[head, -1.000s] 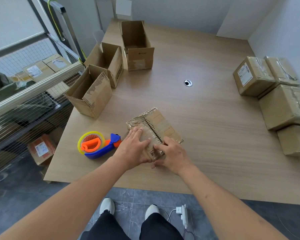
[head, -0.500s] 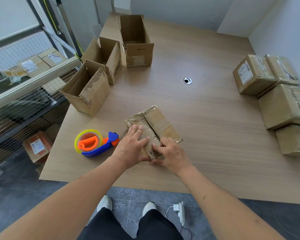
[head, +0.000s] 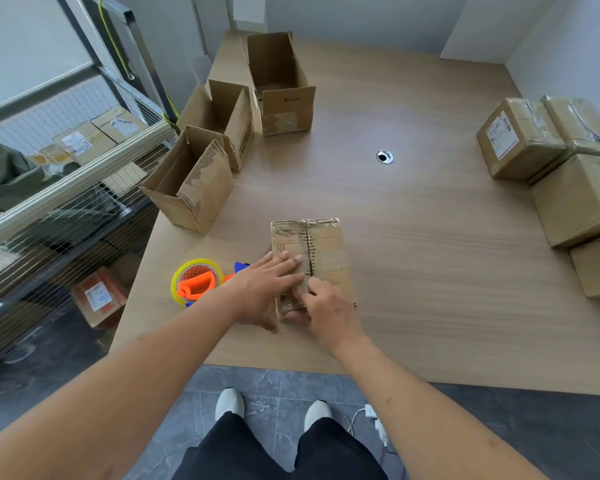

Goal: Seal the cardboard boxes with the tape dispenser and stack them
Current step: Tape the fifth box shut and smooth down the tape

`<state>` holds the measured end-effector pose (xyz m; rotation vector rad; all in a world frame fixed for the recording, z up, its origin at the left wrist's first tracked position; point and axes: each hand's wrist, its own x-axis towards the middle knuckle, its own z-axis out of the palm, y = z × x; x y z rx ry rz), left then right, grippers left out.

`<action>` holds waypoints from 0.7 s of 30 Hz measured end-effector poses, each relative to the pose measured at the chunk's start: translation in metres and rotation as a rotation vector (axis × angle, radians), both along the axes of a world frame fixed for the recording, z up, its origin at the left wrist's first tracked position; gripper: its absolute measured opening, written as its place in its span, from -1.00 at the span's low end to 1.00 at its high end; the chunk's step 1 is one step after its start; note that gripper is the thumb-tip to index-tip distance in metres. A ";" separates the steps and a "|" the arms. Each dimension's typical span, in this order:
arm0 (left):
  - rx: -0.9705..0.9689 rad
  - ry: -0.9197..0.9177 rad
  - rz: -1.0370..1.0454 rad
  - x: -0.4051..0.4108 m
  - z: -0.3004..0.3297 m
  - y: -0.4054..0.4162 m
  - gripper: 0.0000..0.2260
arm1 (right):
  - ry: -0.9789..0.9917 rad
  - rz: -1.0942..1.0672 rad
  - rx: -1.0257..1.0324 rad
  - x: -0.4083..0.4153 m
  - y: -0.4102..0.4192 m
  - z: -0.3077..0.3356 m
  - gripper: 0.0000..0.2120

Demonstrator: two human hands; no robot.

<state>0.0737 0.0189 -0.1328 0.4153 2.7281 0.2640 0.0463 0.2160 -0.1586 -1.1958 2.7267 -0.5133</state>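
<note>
We press our left grip (head: 264, 289) flat, fingers straight, on the closed box (head: 310, 258); our right grip (head: 328, 308) pinches its seam, tape dispenser (head: 198, 282) just left.

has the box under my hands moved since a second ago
Yes. The box has turned clockwise: its seam ran diagonally before and now points straight away toward the table's far edge, beside the tape dispenser.

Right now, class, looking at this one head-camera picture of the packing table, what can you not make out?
- Tape dispenser: its handle end, behind the left hand.
- Box being closed: its near end, under both hands; the right hand hides whether its fingers pinch anything.
- Sealed boxes: cut off by the right edge.
- Box label print: too small.
- Open boxes: the floors of the two nearer ones are hidden by their walls.
</note>
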 end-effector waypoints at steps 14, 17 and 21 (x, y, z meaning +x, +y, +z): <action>0.207 0.192 0.093 0.026 -0.033 -0.003 -0.29 | -0.156 0.193 -0.120 -0.035 0.033 -0.006 -0.70; 0.194 0.242 0.091 0.029 -0.044 -0.001 -0.28 | -0.066 0.233 -0.168 -0.036 0.037 -0.018 -0.79; 0.152 0.281 0.088 0.033 -0.052 0.005 -0.31 | -0.001 0.214 -0.166 -0.031 0.033 -0.027 -0.79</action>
